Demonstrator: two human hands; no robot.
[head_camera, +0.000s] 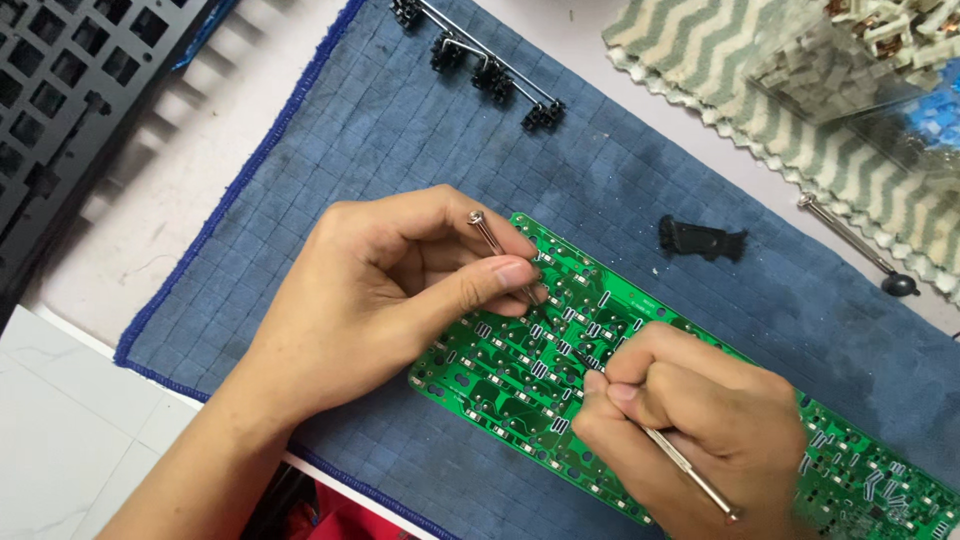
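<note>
Blue cloth (380, 130) covers the table. Green circuit board (520, 385) lies on it, lower right. Left hand (390, 290) over the board's upper end, fingers pinched shut on a thin metal tool (487, 232). Right hand (700, 420) fisted around a second metal probe (690, 470), tip touching board.

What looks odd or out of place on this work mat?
Nothing looks damaged or spilled. The green circuit board lies askew across the blue mat, and a dark damp-looking patch stains the mat near the small black brush.
</note>
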